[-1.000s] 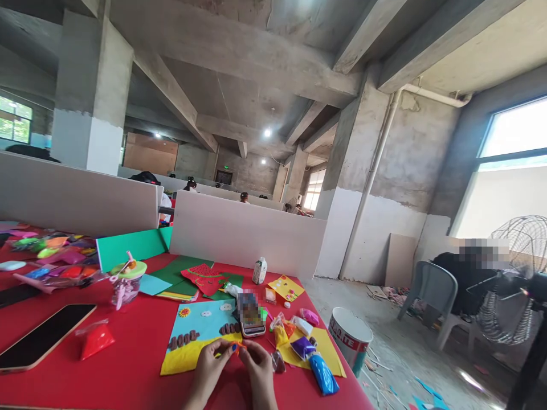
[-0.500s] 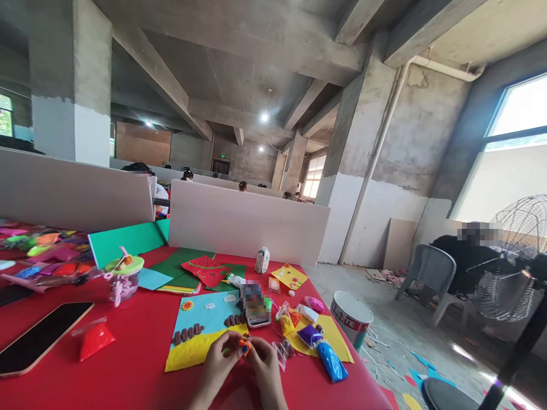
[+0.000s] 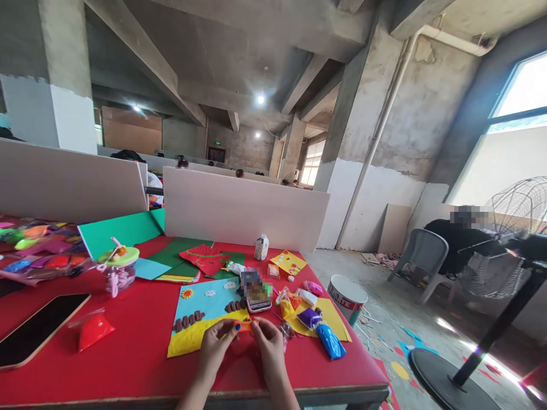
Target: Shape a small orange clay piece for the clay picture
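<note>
My left hand [image 3: 216, 343] and my right hand [image 3: 268, 343] meet near the front edge of the red table [image 3: 128, 364]. Between their fingertips they pinch a small orange piece of clay [image 3: 245, 326], stretched sideways. Just beyond the hands lies a blue and yellow felt picture [image 3: 200, 319] with brown clay pieces, white clouds and a small sun. A phone [image 3: 255, 293] lies at the picture's right edge. To the right of my right hand lie small bags of clay, one purple [image 3: 308, 318] and one blue [image 3: 330, 341].
A large phone [image 3: 36, 330] and a red clay bag [image 3: 94, 331] lie at left. A jar with a green lid [image 3: 118, 270], felt sheets, a small white bottle [image 3: 261, 247] and white partitions stand further back. A white bucket [image 3: 347, 296], a fan stand and a seated person are at right.
The view has tilted down, showing more of the table's front edge. My hands have drawn slightly apart, and the orange clay now spans between them.
</note>
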Action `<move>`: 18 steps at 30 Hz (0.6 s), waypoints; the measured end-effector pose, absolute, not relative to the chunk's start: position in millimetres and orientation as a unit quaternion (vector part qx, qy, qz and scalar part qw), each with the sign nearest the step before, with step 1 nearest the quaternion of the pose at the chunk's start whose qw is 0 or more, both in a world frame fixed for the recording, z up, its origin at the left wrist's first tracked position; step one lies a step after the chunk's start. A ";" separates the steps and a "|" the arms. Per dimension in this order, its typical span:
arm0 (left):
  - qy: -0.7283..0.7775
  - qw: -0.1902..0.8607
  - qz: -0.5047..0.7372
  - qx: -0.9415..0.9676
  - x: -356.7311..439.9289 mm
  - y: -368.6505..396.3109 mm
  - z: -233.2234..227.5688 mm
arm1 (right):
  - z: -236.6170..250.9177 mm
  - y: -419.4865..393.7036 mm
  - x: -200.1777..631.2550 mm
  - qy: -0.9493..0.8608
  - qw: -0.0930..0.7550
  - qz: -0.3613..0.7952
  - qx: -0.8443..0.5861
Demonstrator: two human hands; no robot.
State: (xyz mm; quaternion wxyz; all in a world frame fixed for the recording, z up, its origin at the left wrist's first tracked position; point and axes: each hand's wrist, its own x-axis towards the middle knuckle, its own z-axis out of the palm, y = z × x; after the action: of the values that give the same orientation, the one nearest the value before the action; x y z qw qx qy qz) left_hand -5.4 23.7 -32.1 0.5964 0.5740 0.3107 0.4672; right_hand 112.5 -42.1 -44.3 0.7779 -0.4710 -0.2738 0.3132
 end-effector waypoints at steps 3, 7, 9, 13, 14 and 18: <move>0.292 0.606 0.464 0.576 -7.2 23.3 -33.4 | -40.3 -46.9 111.7 -0.258 0.791 0.295 -0.470; 0.254 0.605 0.433 0.618 -3.7 19.0 -33.4 | -34.0 -54.2 110.6 -0.298 0.767 0.283 -0.492; 0.249 0.585 0.426 0.644 -1.3 16.4 -33.5 | -32.8 -56.2 111.0 -0.327 0.741 0.283 -0.514; 0.257 0.569 0.429 0.653 0.7 14.0 -34.1 | -34.6 -58.1 113.4 -0.342 0.723 0.305 -0.516; 0.249 0.570 0.428 0.656 0.9 14.1 -34.6 | -35.1 -58.7 114.0 -0.344 0.722 0.313 -0.512; 0.257 0.566 0.445 0.645 3.1 16.0 -38.9 | -35.7 -62.6 115.1 -0.343 0.727 0.341 -0.487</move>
State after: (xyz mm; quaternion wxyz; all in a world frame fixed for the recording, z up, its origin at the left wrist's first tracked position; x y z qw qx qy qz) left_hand 3.1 16.0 -38.9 0.5657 0.6450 0.2569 0.4450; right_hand 115.1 -62.6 -35.7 0.7270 -0.4874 -0.3434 0.3405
